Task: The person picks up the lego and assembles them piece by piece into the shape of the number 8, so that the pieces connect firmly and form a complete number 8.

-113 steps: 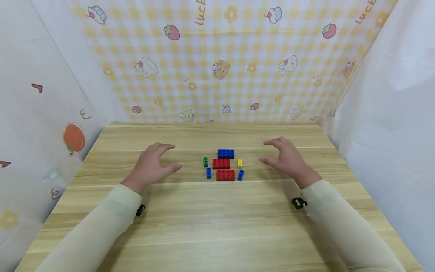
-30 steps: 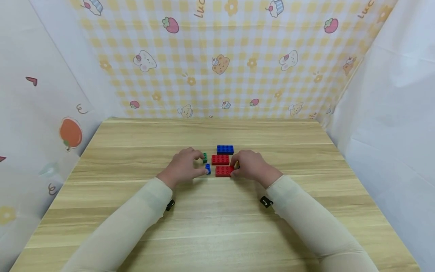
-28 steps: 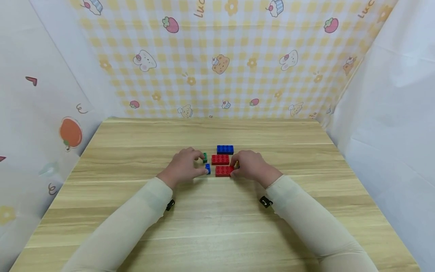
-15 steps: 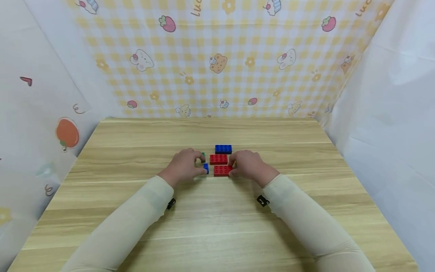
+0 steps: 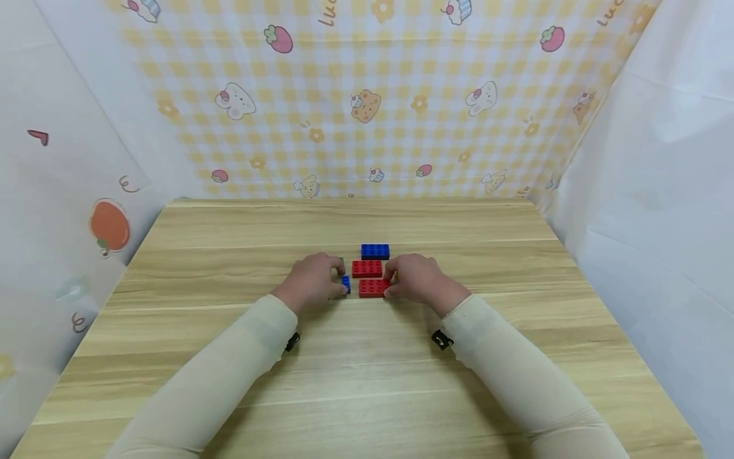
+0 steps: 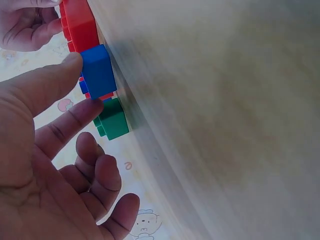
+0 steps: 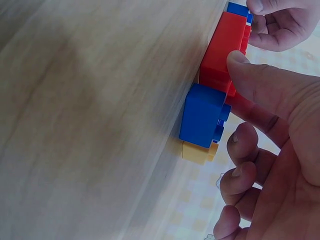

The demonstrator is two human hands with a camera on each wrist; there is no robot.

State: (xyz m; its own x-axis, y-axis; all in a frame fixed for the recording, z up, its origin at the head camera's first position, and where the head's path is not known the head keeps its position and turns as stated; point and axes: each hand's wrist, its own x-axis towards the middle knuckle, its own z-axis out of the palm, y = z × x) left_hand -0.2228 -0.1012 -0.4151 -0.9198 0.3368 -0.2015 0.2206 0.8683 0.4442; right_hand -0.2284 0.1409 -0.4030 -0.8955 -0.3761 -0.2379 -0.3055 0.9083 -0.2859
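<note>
My left hand holds a small blue toy brick by its ends, between thumb and index finger; its other fingers hang loosely bent. A green brick stands just beyond that index fingertip, mostly covered in the head view. With thumb and index finger, my right hand pinches the right end of the nearer red brick. Under the right hand, a second small blue brick and a yellow brick show in the right wrist view. All bricks appear to rest on the table.
Another red brick lies behind the nearer one, and a long blue brick is farthest back. The wooden table ends at a checked cloth; white cloths hang at both sides.
Both hands have come in from the sides to the bricks. Over the last second the left index finger has closed in, covering more of the green brick; the right hand has barely moved.
</note>
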